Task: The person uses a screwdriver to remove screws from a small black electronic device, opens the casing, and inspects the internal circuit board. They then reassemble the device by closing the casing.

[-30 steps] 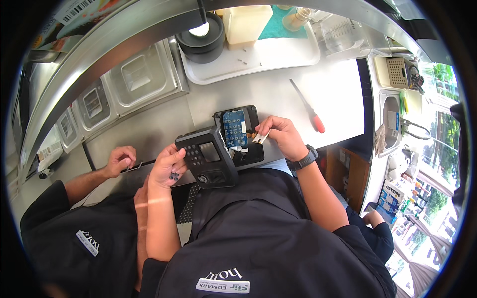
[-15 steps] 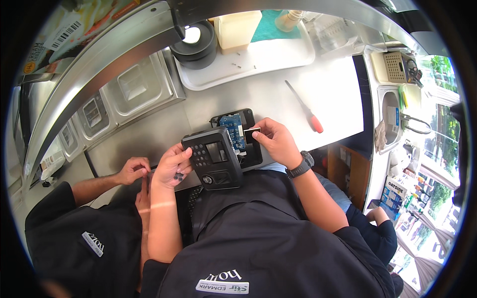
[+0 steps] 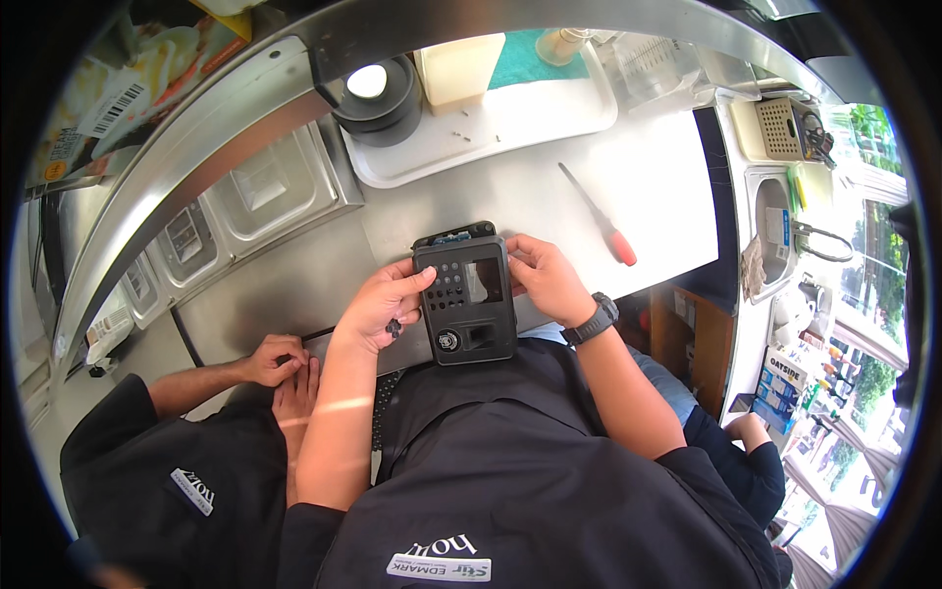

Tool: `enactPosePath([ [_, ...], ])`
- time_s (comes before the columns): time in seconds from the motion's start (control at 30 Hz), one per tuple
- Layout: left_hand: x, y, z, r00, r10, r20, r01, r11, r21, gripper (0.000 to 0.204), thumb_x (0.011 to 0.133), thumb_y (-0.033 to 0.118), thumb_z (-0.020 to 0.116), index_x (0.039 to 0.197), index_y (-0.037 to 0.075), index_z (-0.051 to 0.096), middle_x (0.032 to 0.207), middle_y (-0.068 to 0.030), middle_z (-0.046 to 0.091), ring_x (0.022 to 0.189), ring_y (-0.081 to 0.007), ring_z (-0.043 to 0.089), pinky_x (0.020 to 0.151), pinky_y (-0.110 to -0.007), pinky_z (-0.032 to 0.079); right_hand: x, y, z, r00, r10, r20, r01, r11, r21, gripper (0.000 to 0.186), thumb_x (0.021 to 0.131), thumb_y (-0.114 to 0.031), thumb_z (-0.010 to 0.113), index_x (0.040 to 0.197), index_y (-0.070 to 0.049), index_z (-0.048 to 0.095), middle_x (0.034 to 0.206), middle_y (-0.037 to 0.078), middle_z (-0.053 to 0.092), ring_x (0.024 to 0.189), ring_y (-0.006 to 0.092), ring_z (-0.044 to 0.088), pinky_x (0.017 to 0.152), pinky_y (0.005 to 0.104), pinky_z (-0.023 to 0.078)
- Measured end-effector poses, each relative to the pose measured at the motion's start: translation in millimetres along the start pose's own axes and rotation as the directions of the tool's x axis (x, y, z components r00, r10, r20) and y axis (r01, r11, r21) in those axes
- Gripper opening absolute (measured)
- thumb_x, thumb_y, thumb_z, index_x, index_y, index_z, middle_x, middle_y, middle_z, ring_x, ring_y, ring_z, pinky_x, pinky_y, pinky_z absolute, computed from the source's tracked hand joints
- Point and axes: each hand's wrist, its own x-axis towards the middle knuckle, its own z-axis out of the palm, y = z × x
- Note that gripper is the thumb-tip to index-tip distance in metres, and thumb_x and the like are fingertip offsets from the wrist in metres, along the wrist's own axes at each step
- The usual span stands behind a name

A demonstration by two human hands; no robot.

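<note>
Upright in front of me is a black keypad terminal [image 3: 469,329] with a small screen and round buttons. Its front cover lies over the back housing [image 3: 456,236], whose top edge shows past it, along with a sliver of blue circuit board. My left hand [image 3: 388,299] is closed on the cover's left side, thumb by the buttons. A small dark thing [image 3: 393,328] shows at that hand's curled fingers; I cannot make out what it is. My right hand [image 3: 538,275] is closed at the right edge, its fingertips partly hidden behind the cover.
A red-handled knife [image 3: 603,221] lies on the steel counter [image 3: 392,211]. Behind stands a white tray [image 3: 530,123] bearing loose screws, a black round container and a cream box. Steel pans [image 3: 270,191] line the left. A co-worker's hands [image 3: 285,373] rest at the left.
The front cover has swung right and over the back housing, hiding most of the board. My left hand moved right with it. The flat dark piece in my right hand is out of sight.
</note>
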Motion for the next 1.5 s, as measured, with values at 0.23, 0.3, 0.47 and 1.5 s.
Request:
enactPosePath([
  [0.23,3.4,3.2,3.2,0.998,-0.032,-0.048,0.033,0.999,0.028,0.023,0.101,0.024,0.078,0.115,0.007,0.071,0.078,0.0108,0.059,0.048,0.0009,0.036,0.046,-0.021,0.031,5.4,2.8,-10.8,0.988,0.115,0.107,-0.139,0.956,0.257,0.024,0.113,-0.020,0.052,0.126,-0.006,0.067,0.110,0.004,0.074,0.092,0.0137,0.073,0.088,0.0328,0.060],
  [0.3,3.0,5.2,4.0,0.998,-0.038,-0.057,0.041,0.998,0.041,0.024,0.101,0.025,0.079,0.115,0.007,0.071,0.078,0.0109,0.058,0.048,0.0007,0.035,0.047,-0.021,0.031,7.4,2.4,-11.6,0.983,0.131,0.126,-0.165,0.932,0.323,0.025,0.113,-0.020,0.052,0.127,-0.007,0.067,0.110,0.005,0.073,0.092,0.0147,0.073,0.089,0.0327,0.060],
  [0.47,4.7,8.0,8.0,0.997,-0.041,-0.069,0.045,0.998,0.051,0.024,0.100,0.025,0.079,0.113,0.007,0.069,0.075,0.0116,0.054,0.048,0.0002,0.034,0.047,-0.021,0.030,7.2,2.9,-13.2,0.984,0.090,0.153,-0.152,0.870,0.468,0.034,0.114,-0.030,0.048,0.127,-0.005,0.067,0.111,0.007,0.073,0.095,0.0184,0.072,0.090,0.0351,0.058],
  [1.5,11.2,-4.9,21.3,0.989,0.004,-0.145,0.013,0.993,0.116,0.019,0.102,0.027,0.077,0.110,0.010,0.072,0.068,0.0130,0.050,0.047,-0.0002,0.032,0.048,-0.023,0.027,8.4,-2.5,-14.5,0.945,0.152,0.289,-0.270,0.861,0.431,0.055,0.102,-0.005,0.067,0.153,-0.004,0.047,0.135,0.005,0.066,0.118,0.0145,0.066,0.101,0.0338,0.054],
])
